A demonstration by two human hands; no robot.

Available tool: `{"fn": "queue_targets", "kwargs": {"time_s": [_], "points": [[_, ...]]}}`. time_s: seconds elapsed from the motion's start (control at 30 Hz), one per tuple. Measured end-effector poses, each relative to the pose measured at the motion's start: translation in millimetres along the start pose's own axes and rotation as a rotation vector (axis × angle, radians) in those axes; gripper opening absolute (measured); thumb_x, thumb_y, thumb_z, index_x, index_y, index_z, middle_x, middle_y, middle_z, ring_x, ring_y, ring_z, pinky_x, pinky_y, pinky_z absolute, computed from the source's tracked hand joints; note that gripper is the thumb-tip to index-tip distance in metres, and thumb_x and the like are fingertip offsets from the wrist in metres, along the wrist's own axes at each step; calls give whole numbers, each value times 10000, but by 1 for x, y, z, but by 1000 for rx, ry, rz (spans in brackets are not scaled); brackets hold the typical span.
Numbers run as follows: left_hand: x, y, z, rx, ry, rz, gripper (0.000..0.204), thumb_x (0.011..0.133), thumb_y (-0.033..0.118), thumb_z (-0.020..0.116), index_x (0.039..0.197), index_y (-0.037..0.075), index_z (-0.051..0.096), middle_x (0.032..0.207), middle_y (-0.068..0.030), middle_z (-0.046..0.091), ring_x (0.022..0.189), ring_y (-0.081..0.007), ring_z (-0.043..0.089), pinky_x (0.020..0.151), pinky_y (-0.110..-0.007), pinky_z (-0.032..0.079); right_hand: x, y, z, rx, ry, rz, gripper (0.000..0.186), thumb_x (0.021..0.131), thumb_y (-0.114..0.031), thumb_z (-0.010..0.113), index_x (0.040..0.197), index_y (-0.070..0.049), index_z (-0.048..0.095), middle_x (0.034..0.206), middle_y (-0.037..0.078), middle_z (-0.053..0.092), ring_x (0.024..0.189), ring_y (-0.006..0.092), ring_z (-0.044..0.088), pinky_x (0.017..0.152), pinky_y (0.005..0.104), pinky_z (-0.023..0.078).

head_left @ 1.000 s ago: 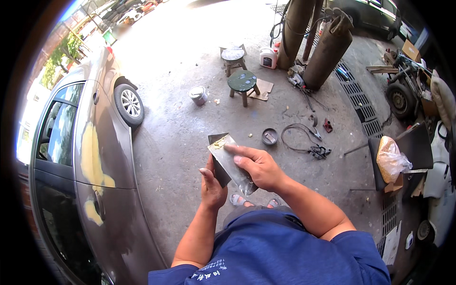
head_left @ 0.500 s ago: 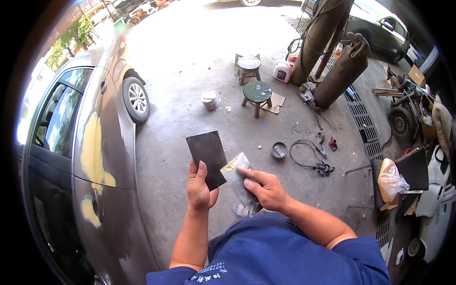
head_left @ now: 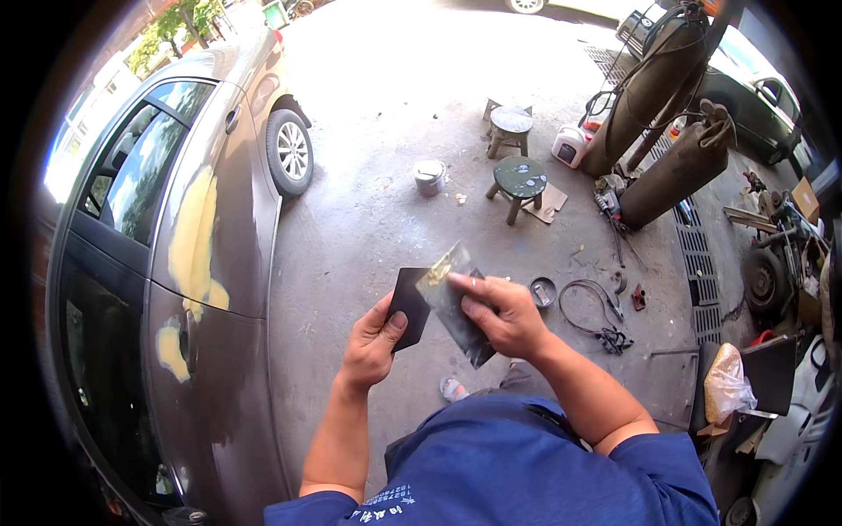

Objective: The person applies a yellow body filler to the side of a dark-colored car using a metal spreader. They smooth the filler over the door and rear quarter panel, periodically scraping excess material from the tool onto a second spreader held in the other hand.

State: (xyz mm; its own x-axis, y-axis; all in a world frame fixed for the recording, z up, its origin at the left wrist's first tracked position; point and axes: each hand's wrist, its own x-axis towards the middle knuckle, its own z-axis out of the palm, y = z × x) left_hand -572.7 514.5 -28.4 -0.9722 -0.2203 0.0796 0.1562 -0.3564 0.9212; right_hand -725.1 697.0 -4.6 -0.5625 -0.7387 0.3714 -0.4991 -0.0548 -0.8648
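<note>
My left hand (head_left: 370, 347) grips a thin black rectangular board (head_left: 409, 309) by its lower left edge, thumb on top. In my right hand (head_left: 510, 317) is a flat grey putty spreader (head_left: 450, 304), pinched between thumb and fingers. Yellowish putty (head_left: 447, 265) is smeared along the spreader's far end. The spreader overlaps the board's right side; whether they touch I cannot tell. To my left stands a brown car (head_left: 230, 351), with pale yellow filler patches (head_left: 192, 241) on its door panels and around a door handle.
Ahead are a green stool (head_left: 520, 178), a lighter stool (head_left: 510, 121) and a lidded can (head_left: 429, 178). A round tin (head_left: 543, 291) and looped cable (head_left: 583, 307) lie to the right. Gas cylinders (head_left: 675, 171), a floor grate (head_left: 697, 272) and a yellow-filled bag (head_left: 726, 386) are farther right.
The spreader has moved up and over the board's right part, and the board has turned and shows narrower. My view has shifted left, so the surroundings appear farther right.
</note>
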Motion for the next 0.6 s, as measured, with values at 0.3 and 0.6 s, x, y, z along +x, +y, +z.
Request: {"fn": "queue_targets", "kwargs": {"time_s": [0.3, 0.6], "points": [[72, 16, 47, -150, 690, 431, 278, 987, 103, 485, 1259, 57, 517, 1189, -51, 591, 1094, -152, 547, 973, -315, 434, 27, 40, -39, 571, -214, 318, 385, 960, -134, 544, 1329, -24, 529, 1253, 89, 595, 1137, 124, 527, 987, 267, 391], [147, -15, 125, 33, 865, 757, 280, 998, 112, 444, 1271, 78, 500, 1269, -46, 538, 1153, -183, 510, 1009, -371, 402, 65, 62, -72, 846, -461, 499, 394, 966, -140, 525, 1346, -37, 520, 1258, 61, 580, 1148, 116, 504, 998, 280, 383]]}}
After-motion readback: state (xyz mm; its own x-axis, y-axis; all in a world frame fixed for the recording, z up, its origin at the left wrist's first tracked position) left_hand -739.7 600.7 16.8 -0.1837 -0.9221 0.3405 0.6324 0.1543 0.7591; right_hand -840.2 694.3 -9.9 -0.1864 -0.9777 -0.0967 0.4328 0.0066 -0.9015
